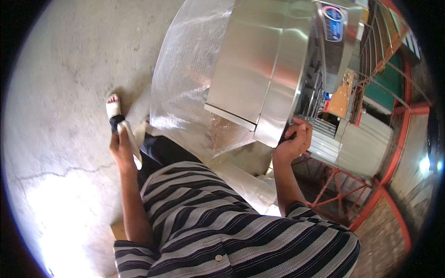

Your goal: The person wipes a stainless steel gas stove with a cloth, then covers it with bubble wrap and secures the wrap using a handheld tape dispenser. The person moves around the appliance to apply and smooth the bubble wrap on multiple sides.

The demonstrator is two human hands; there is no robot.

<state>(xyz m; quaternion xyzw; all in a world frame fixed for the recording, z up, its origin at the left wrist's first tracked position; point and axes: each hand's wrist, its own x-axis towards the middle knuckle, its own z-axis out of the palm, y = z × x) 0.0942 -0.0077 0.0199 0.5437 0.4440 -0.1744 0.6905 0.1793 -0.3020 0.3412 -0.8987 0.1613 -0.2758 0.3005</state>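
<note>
My left hand (121, 150) hangs over the floor beside my leg, its fingers closed round a white folded cloth (133, 144). In front of me stands a large stainless steel appliance (248, 60) with a smooth, shiny panel. At its near right corner my right hand (296, 140) is closed, fingers curled in close to the steel edge. A small dark part shows by the thumb, but what the fingers grip is hidden. Clear bubble wrap (185, 88) hangs along the appliance's left side and bunches below its lower edge.
Grey concrete floor (83, 92) spreads to the left, with a crack and a bright patch of light. On the right are a red metal frame (391, 162), wire racks (380, 37) and a wooden piece (340, 99). A blue label (333, 25) marks the appliance's far end. A cardboard box (118, 230) sits behind my left arm.
</note>
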